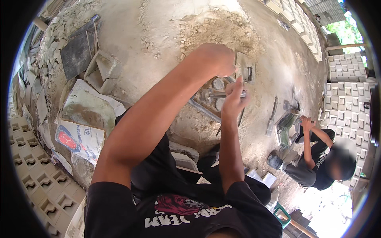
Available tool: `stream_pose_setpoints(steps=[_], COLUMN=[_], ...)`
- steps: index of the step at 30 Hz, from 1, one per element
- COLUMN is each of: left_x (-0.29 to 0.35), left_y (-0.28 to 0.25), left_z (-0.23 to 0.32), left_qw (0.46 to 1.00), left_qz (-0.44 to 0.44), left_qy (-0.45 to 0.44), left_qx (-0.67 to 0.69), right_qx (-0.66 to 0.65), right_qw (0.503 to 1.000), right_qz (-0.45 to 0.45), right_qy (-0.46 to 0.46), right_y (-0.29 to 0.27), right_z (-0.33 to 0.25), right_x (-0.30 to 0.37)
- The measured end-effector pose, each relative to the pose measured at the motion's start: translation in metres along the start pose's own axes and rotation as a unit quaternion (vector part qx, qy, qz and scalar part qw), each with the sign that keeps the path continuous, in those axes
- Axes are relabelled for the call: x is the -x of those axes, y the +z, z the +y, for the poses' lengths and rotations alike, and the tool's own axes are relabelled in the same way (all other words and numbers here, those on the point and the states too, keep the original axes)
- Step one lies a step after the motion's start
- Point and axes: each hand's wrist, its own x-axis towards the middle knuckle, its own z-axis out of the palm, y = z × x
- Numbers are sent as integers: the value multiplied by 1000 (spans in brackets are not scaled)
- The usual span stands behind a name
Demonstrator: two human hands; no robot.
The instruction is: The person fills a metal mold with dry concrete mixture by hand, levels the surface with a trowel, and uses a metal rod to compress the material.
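My left hand point(219, 59) is closed in a fist above the far side of a metal mould point(204, 109) on the ground. Whatever its fingers hold is hidden. My right hand point(235, 97) is closed around the end of a grey metal bar point(217, 95) that crosses the mould, with the thumb pointing up. Round grey pieces point(218, 83) show inside the mould's frame. Just beyond my hands lies a flat, dusty tan plate point(246, 59) with a dark raised part on it.
Loose sandy mix point(218, 29) lies beyond the mould. At left are a printed sack point(81, 139), broken slabs point(103, 69) and a dark board point(77, 51). A co-worker point(321, 162) crouches at right, handling another metal mould point(287, 129). Patterned blocks point(345, 107) stand stacked behind.
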Motion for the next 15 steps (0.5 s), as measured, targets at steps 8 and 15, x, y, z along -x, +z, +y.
stream_pose_setpoints(steps=[8,15], left_x=[5,6], left_y=[-6,-2], left_z=[1,-4], left_qw=[999,1000], left_qz=[-35,-16], left_qy=[-24,-24], left_qx=[10,-11], right_qx=[42,-7], right_qw=[998,999], right_qz=[13,33], right_qy=[-52,-27], right_y=[1,4], right_z=[9,11], right_x=[-16,-51])
